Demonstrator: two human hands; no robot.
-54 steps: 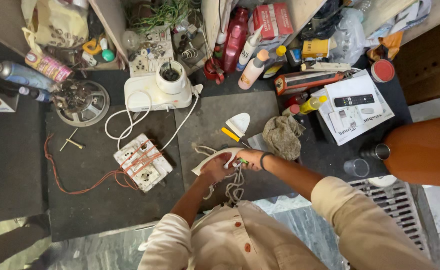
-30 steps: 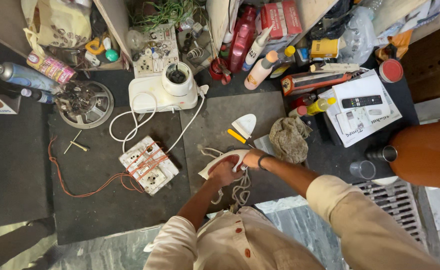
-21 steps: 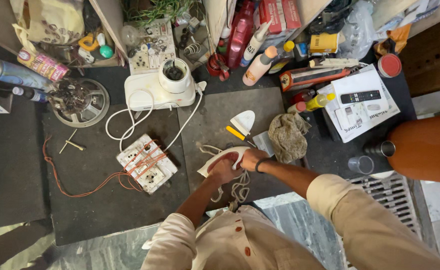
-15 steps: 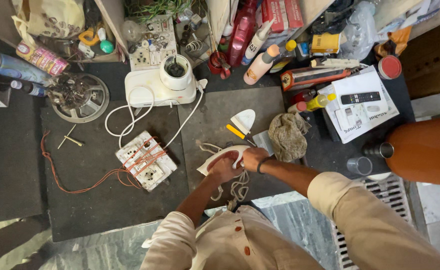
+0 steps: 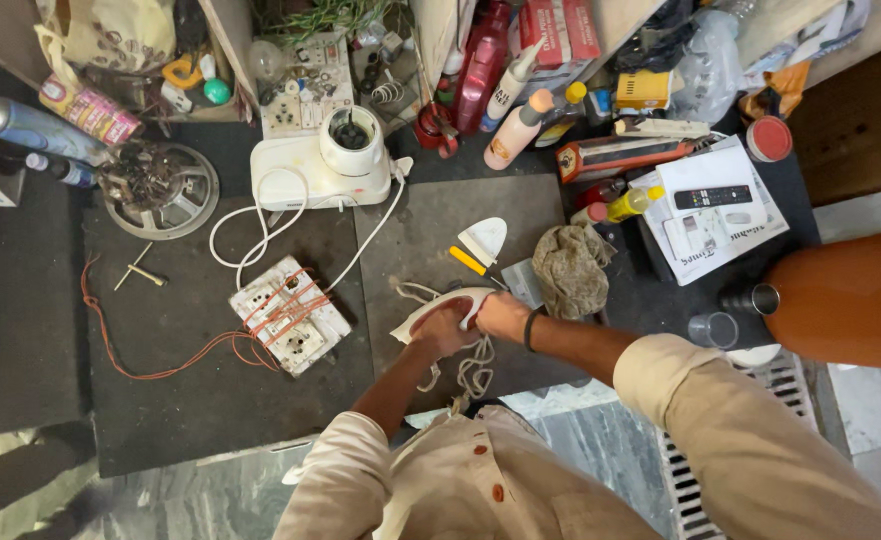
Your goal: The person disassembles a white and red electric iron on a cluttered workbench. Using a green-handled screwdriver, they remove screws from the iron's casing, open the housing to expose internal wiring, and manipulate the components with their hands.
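1. Clothes iron (image 5: 447,305) — white and red, lying on the dark floor mat (image 5: 210,400) directly in front of the person, its cord (image 5: 475,370) looped just below it.
2. Left hand (image 5: 442,330) — closed over the iron's body.
3. Right hand (image 5: 503,315) — gripping the iron's rear end; a dark band sits at the wrist.
4. Crumpled rag (image 5: 570,268) — just beside the right hand.
5. Switchboard (image 5: 288,315) with orange wire — left of the iron, apart from it.
6. White mixer base (image 5: 325,170) — farther up the mat.

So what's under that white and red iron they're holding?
A looped pale cord trails out below the iron onto the dark mat. Both hands, left and right, cover what lies directly beneath.
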